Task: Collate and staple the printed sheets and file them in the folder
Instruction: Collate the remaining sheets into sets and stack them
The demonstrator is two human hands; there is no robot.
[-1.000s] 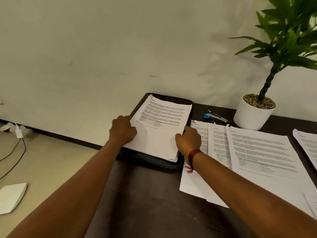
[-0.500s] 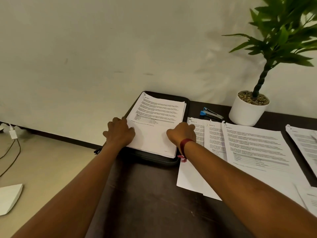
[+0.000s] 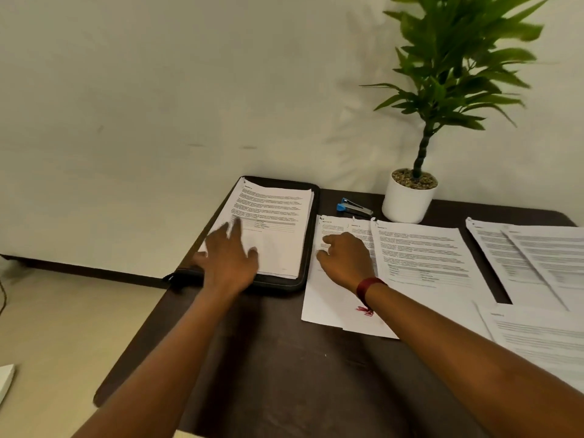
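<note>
Since these paper sets are thin, light and floppy, I judge the next one should be taken by its left edge near the top corner, or slid flat, so it does not buckle. The filed stack (image 3: 271, 216) lies in the open folder (image 3: 311, 235) at the desk's (image 3: 268, 358) far left corner. My left hand (image 3: 230, 260) is spread on it, arm stretched forward. My right hand (image 3: 347, 260) rests with bent fingers on the next set (image 3: 319, 305), just beside the folder. Whether it pinches the edge I cannot tell.
</note>
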